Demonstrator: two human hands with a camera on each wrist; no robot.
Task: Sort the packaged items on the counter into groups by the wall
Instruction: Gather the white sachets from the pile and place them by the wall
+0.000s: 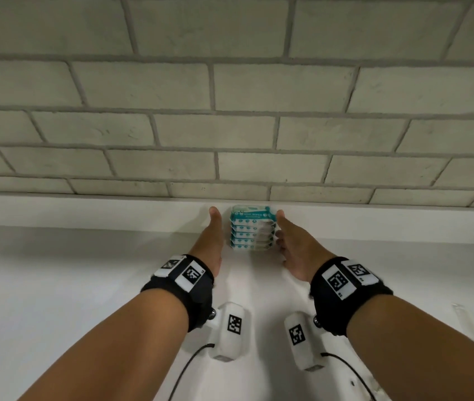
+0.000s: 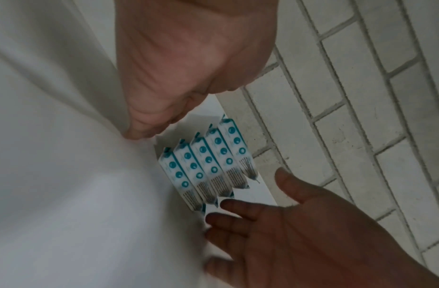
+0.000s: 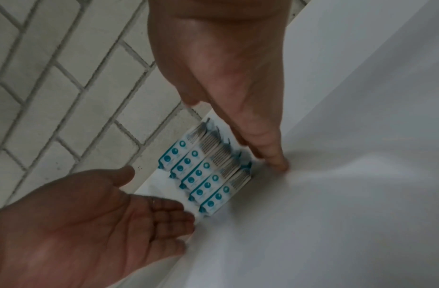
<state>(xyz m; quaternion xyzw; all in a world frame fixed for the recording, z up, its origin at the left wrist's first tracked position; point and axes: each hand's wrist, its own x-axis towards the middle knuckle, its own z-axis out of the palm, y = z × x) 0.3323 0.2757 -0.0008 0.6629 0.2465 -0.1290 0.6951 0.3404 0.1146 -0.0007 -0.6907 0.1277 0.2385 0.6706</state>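
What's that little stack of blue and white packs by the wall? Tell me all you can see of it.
The packs are five flat, soft-looking packets, white with teal edges and teal dots, stacked in a neat pile. The print is too small to read. The pile sits on the white counter against the brick wall. The left hand and right hand flank it, open; whether they touch it is unclear.

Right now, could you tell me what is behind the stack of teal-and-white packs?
Directly behind the stack of packs stands the brick wall; whether they touch is unclear. The counter beneath the stack is covered. Left hand and right hand flank it, open.
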